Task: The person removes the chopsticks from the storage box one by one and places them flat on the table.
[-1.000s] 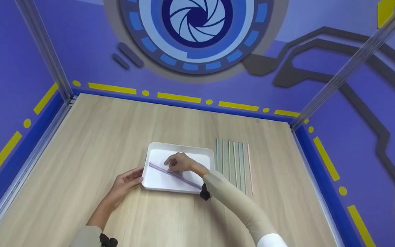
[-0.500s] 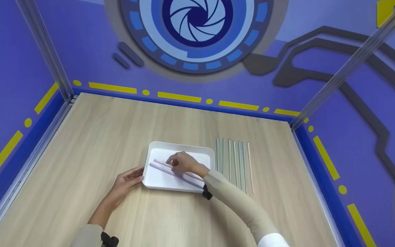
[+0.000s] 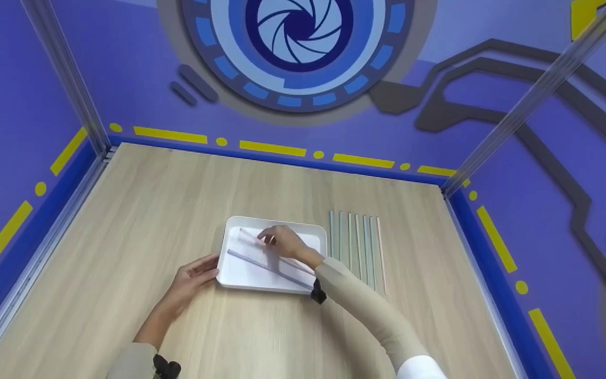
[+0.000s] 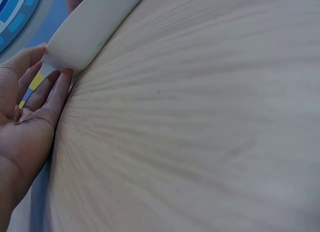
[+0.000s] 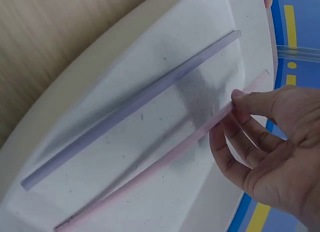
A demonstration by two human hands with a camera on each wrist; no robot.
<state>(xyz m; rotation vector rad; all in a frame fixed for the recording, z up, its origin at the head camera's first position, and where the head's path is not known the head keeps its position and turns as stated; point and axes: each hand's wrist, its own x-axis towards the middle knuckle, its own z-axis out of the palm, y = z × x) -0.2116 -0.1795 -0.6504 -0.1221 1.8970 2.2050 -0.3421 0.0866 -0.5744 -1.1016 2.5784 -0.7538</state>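
A white tray (image 3: 261,281) lies on the table, a purple straw (image 3: 261,265) slanting across its floor. Thumb and fingertips of my right hand (image 3: 286,243) pinch a pink straw (image 5: 175,151); in the right wrist view it is roughly parallel to the purple straw (image 5: 130,108), with a gap between them. One end of the pink straw stands off the tray floor and casts a shadow. My left hand (image 3: 191,281) touches the tray's left end with its fingertips; in the left wrist view its fingers are mostly straight against the tray's outer wall (image 4: 90,34).
Several thin straws (image 3: 356,237) in blue, pale and pink tones lie side by side to the right of the tray, partly hidden by my right arm. Blue patterned walls (image 3: 140,95) enclose the wooden table (image 3: 203,200) at the back and sides.
The pink straw, not distinguishable a second ago, has come apart from the purple straw and moved toward the tray's far side with my right hand. My left hand has stayed put.
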